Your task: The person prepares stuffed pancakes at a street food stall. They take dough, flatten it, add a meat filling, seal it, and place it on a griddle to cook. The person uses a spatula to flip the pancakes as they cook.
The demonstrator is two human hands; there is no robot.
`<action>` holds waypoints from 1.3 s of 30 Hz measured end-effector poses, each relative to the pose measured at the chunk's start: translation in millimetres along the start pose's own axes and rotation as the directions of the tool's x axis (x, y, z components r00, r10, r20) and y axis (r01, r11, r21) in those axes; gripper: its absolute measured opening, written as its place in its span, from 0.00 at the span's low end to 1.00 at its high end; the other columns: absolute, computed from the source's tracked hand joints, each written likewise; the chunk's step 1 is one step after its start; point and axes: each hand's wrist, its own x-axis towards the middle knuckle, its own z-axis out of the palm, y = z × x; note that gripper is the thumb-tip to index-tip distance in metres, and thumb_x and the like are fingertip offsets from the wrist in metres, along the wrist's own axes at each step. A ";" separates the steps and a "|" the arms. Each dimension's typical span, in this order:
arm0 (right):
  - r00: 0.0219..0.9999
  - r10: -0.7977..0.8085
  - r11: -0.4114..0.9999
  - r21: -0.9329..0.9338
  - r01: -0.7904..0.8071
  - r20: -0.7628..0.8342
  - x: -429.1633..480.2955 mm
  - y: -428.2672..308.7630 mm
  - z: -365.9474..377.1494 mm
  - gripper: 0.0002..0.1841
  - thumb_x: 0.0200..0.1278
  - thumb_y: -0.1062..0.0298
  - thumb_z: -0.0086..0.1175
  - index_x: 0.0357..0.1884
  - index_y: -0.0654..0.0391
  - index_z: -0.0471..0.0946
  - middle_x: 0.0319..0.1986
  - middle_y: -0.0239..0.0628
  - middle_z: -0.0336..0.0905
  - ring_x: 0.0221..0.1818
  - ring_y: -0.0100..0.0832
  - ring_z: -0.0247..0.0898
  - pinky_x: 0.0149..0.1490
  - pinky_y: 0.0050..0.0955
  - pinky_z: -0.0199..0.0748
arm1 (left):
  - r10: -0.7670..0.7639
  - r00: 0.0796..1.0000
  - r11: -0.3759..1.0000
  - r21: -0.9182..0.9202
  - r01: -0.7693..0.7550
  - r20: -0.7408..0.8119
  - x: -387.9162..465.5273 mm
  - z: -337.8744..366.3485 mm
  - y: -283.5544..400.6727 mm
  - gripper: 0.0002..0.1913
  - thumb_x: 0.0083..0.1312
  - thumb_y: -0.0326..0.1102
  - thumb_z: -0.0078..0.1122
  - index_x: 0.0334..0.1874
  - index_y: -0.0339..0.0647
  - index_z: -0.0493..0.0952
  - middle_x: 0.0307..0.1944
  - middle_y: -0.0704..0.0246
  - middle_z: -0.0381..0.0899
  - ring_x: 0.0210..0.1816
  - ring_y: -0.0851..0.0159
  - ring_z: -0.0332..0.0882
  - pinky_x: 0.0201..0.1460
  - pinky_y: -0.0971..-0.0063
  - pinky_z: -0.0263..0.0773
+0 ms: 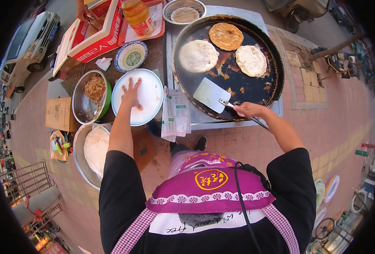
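Observation:
My right hand (249, 110) grips the metal handle of a wide flat spatula (212, 94), whose blade lies over the near left part of a large round griddle pan (274, 92). Three flatbreads are in the pan: a browned one (226, 36) at the far side, a pale one (198, 56) at the left and another pale one (251, 61) at the right. My left hand (131, 96), fingers spread, is on or just over a white round plate or lid (149, 109). Beside it stands a green-sided metal bowl (106, 106) with a chopped filling (95, 89).
A blue-rimmed bowl (118, 62) of chopped greens and an oil jar (138, 19) stand beyond. Another person's hand (83, 13) holds tongs at a red-and-white box (98, 47). A large basin (78, 149) with covered dough (96, 143) stands near left; printed papers (175, 111) hang by the griddle.

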 end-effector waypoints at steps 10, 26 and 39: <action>0.986 0.056 0.957 0.290 -0.008 -0.159 -29.0 0.7 12.0 0.33 0.73 0.36 0.37 0.17 0.54 0.68 0.14 0.27 0.57 0.20 0.23 0.51 0.27 0.26 0.52 | 0.018 1.000 1.000 -0.009 -0.018 -0.002 -2.1 -1.0 0.0 0.76 0.24 0.27 0.84 0.76 0.78 0.41 0.80 0.69 0.26 0.75 0.35 0.35 0.64 0.36 0.62; 0.893 0.227 0.900 0.434 -0.039 -0.388 -46.2 26.2 -28.3 0.34 0.70 0.33 0.40 0.18 0.54 0.69 0.11 0.27 0.59 0.14 0.22 0.52 0.20 0.27 0.47 | 0.002 1.000 1.000 -0.022 -0.002 -0.001 -1.5 -0.7 0.9 0.75 0.24 0.25 0.84 0.76 0.77 0.42 0.80 0.70 0.26 0.76 0.36 0.34 0.64 0.36 0.62; 0.949 0.193 0.787 0.617 0.002 -0.249 -37.2 15.2 10.4 0.31 0.71 0.34 0.39 0.18 0.51 0.67 0.09 0.25 0.54 0.11 0.21 0.48 0.18 0.25 0.44 | 0.008 1.000 1.000 -0.017 -0.008 -0.006 1.0 1.0 -0.9 0.77 0.23 0.26 0.83 0.76 0.78 0.40 0.80 0.70 0.25 0.76 0.35 0.33 0.63 0.36 0.64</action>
